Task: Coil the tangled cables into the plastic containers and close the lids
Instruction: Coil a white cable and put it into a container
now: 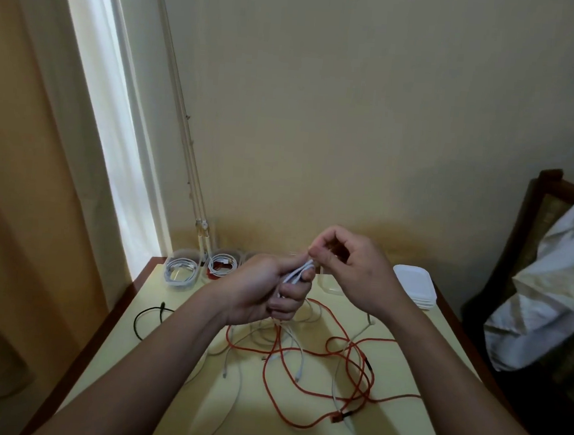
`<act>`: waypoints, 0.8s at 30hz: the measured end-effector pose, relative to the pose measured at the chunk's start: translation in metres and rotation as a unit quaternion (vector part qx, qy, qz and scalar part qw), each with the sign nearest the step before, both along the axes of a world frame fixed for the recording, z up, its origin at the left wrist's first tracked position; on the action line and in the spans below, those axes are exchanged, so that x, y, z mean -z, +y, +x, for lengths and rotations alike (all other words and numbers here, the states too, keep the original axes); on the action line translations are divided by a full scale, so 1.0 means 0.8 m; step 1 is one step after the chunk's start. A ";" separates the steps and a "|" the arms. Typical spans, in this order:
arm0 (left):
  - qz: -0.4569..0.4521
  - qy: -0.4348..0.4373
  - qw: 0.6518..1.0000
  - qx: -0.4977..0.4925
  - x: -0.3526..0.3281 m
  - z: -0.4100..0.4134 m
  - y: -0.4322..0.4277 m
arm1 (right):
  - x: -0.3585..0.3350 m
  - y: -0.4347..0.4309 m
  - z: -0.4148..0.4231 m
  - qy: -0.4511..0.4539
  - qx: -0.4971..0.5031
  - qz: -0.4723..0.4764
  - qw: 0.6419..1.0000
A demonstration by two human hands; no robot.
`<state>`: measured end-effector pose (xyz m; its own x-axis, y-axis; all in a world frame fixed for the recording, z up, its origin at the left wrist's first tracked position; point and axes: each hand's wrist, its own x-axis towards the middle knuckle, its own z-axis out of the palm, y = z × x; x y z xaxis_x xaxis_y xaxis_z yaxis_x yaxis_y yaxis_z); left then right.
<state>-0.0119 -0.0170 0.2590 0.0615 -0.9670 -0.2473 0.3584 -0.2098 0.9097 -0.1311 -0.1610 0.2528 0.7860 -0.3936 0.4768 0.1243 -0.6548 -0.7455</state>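
A bundle of white cable (299,273), gathered into several loops, is held above the middle of the table (417,375). The loops are gripped by the left hand (266,293), whose fingers are curled closed round them. One strand at the top of the bundle is pinched between the thumb and fingertips of the right hand (350,268); its remaining fingers are bent inward. The two hands are close together, with the right slightly higher. From the left hand the white cable hangs down to the tabletop.

Beneath the hands a tangle is spread over the cream surface: a long orange cable (299,388) in wide loops, crossed by further white cables (231,379). A black cable (147,316) lies apart near the left edge.

At the back left of the table two clear plastic containers are set side by side. White coils are seen in the first container (185,251); white and red coils are seen in the second container (233,255). Both are uncovered. A third clear container (330,287) is partly hidden behind the right hand. A stack of white lids (414,285) is placed at the back right corner.

A curtain (23,196) hangs at the left, and a wooden chair (548,190) draped with white cloth (556,272) stands at the right.
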 end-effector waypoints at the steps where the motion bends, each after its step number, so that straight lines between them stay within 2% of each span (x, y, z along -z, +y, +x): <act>1: 0.001 0.014 1.000 0.000 0.001 0.000 0.000 | -0.001 0.000 0.000 0.001 -0.002 0.003 1.000; 6: 0.000 0.119 0.993 0.002 0.000 0.000 0.000 | 0.000 -0.002 0.001 0.011 -0.017 0.016 1.000; 8: -0.005 0.135 0.991 -0.005 -0.002 0.001 0.001 | -0.002 -0.001 0.001 0.013 -0.032 0.023 0.999; 11: -0.049 0.153 0.984 -0.076 -0.014 0.005 0.004 | -0.002 -0.001 -0.003 0.024 -0.049 0.073 0.996; 15: -0.147 0.184 0.944 -0.229 -0.040 0.025 0.020 | 0.003 -0.016 -0.014 0.032 -0.025 0.135 0.990; 18: -0.186 0.206 0.921 -0.274 -0.050 0.042 0.033 | 0.016 -0.033 -0.022 0.049 -0.001 0.137 0.989; 21: -0.214 0.256 0.892 -0.306 -0.050 0.060 0.040 | 0.037 -0.043 -0.029 0.088 -0.015 0.185 0.979; 22: -0.218 0.262 0.888 -0.309 -0.048 0.064 0.040 | 0.044 -0.044 -0.031 0.099 -0.008 0.177 0.979; 24: -0.216 0.250 0.889 -0.316 -0.042 0.067 0.034 | 0.052 -0.041 -0.031 0.118 0.027 0.091 0.988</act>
<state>0.0416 0.0101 0.2923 0.6137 -0.7894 -0.0102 0.6632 0.5085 0.5492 -0.1561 -0.1937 0.2113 0.8427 -0.4999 0.1999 -0.0982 -0.5078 -0.8558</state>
